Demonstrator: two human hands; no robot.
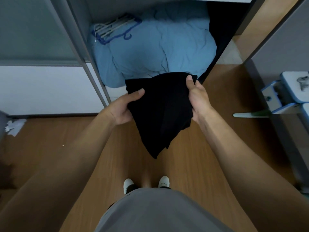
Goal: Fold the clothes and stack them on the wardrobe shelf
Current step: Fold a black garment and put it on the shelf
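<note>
A black garment (160,113) hangs between my hands above the wooden floor, just in front of the open wardrobe. My left hand (124,108) grips its left edge, thumb on top of the cloth. My right hand (198,99) grips the right edge near the top corner, thumb pressed on the fabric. The garment's lower end droops to a point toward my feet. Behind it, the wardrobe's bottom compartment (115,93) holds a bulky light-blue quilt (155,51).
Blue and white hangers (113,29) lie on the quilt at the back left. A sliding wardrobe door (38,64) stands to the left. Crumpled white paper (14,126) lies on the floor at left. A door with a handle (292,91) is at right.
</note>
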